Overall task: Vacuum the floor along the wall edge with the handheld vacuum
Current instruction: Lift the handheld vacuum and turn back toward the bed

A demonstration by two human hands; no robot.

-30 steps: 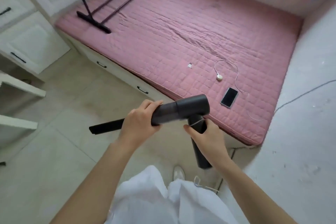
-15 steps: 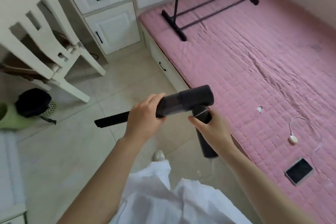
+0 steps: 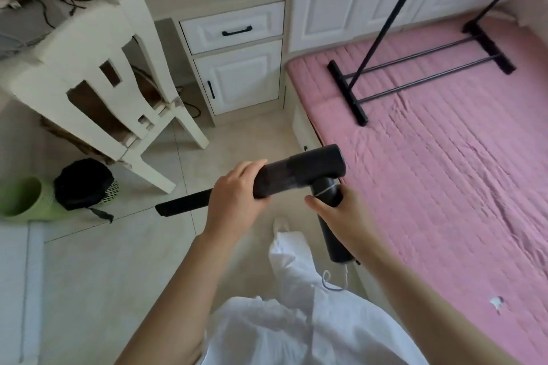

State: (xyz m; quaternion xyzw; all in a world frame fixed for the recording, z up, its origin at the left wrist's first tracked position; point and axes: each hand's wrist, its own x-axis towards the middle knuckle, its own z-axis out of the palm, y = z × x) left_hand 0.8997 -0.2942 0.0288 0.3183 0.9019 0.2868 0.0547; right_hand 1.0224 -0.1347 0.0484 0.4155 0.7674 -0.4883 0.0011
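Swinging further left since half a second ago, your view is now taking in more of the white chair (image 3: 98, 74) and the drawer cabinet (image 3: 237, 59), while the phone and earbud on the bed have slid out of sight.

Head view:
- You are holding the handheld vacuum (image 3: 299, 175) out in front of you, above the tiled floor (image 3: 98, 261), not touching it.
- Your left hand (image 3: 234, 198) is wrapping the front of the barrel, fingers (image 3: 249, 164) curled over the top and pressing on the black body.
- Your right hand (image 3: 344, 213) is gripping the handle just below the barrel, fingers closed around it; the handle's lower end is sticking out beneath the hand, with a thin white cord loop (image 3: 335, 281) dangling under it.
- The crevice nozzle (image 3: 184, 204) is pointing left, toward the green bin (image 3: 23, 198) and the black bag (image 3: 83, 184) beside it.
- The pink bed (image 3: 444, 187) is lying to your right, with a black rack base (image 3: 421, 71) standing on it.
- Your white clothing (image 3: 296, 329) is filling the lower centre; one white shoe (image 3: 280, 224) is showing on the floor.
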